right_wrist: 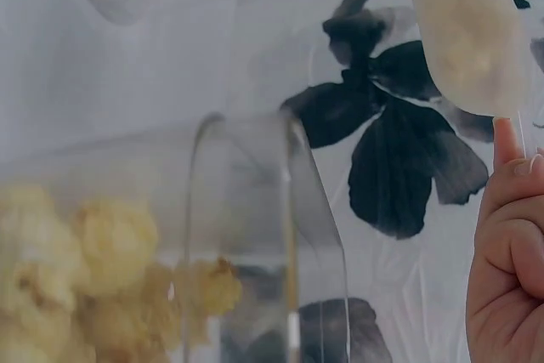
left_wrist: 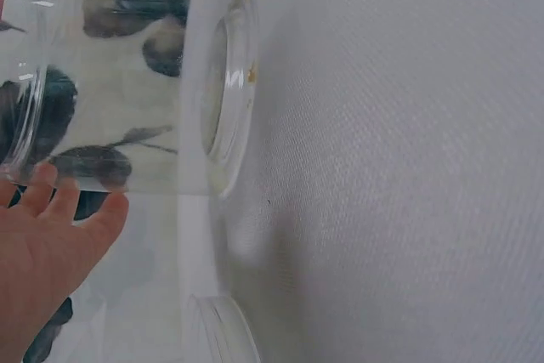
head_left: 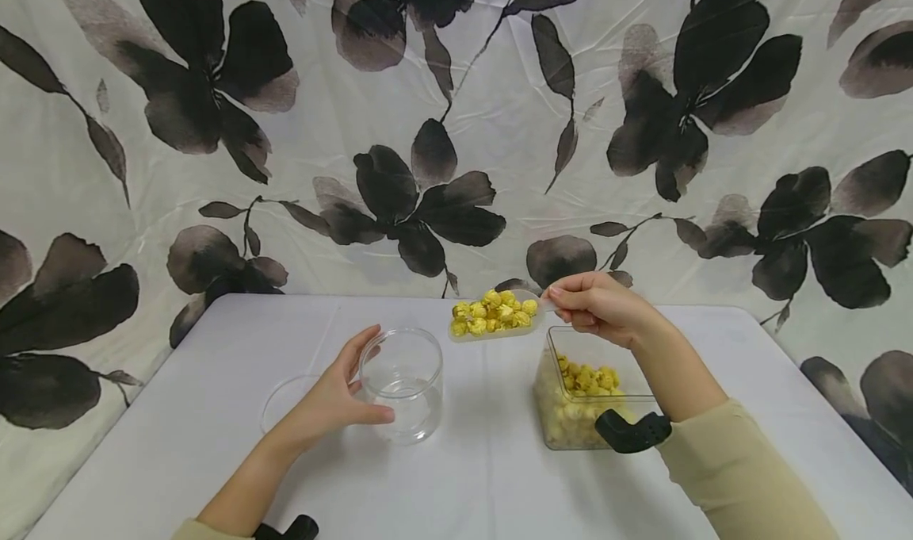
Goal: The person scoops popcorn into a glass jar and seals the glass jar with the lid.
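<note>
Left hand (head_left: 341, 397): wrapped partway round the clear jar (head_left: 403, 373), fingers on its far-left side, thumb along the near side. Jar upright, mouth up, apparently resting on the desk (head_left: 485, 492); no popcorn seen inside. The grip looks meant to steady it, and leaves the mouth uncovered.

Right hand (head_left: 599, 308): pinches the handle of a translucent scoop (head_left: 492, 335) between thumb and fingers. Scoop in the air, between jar and box (head_left: 609, 398), bowl upward and heaped with yellow popcorn (head_left: 495, 314). Bowl nearly level, presumably so pieces don't roll off; holding by the handle leaves the fingers off the food.

Box to the right, upright and uncovered, more popcorn inside. Jar left, box right: an arrangement that, I judge, gives each of the 2 hands its own side.

Clear disc (head_left: 288, 401), perhaps a lid, flat on the desk left of the jar; out of the way there, it would seem. Floral cloth (head_left: 388, 191) hangs beyond the far edge.
</note>
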`<state>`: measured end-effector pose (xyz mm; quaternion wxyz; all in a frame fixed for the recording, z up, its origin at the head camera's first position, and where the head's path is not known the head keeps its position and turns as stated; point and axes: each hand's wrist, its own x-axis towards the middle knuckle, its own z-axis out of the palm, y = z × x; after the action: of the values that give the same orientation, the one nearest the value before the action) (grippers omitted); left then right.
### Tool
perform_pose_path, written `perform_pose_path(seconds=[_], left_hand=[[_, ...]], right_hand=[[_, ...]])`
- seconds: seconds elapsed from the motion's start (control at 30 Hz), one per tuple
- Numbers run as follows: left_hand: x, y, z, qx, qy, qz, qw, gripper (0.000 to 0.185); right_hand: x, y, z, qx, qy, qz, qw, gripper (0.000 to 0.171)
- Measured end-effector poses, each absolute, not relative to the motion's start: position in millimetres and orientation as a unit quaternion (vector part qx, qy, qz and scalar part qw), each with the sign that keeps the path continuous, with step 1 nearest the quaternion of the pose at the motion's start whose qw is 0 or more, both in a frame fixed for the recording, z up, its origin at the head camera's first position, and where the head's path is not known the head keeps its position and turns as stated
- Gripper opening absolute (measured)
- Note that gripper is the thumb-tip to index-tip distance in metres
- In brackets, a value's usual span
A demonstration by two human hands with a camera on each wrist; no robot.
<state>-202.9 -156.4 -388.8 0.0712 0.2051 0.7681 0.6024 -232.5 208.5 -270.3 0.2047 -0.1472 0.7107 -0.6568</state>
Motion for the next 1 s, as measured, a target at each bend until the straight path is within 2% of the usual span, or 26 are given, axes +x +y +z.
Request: perform_pose_path(seconds=[0.67, 1.0], left_hand=[[-204, -153, -391, 0.161, 0.791, 0.581, 0.104, 0.098], [-203, -153, -389, 0.158, 0.801, 0.569, 0.102, 0.098]], right_hand=[[-245, 153, -284, -0.126, 0.744, -0.618, 0.222, 0.018], [-245, 129, -281, -0.128, 0.792, -0.559, 0.210, 0.021]])
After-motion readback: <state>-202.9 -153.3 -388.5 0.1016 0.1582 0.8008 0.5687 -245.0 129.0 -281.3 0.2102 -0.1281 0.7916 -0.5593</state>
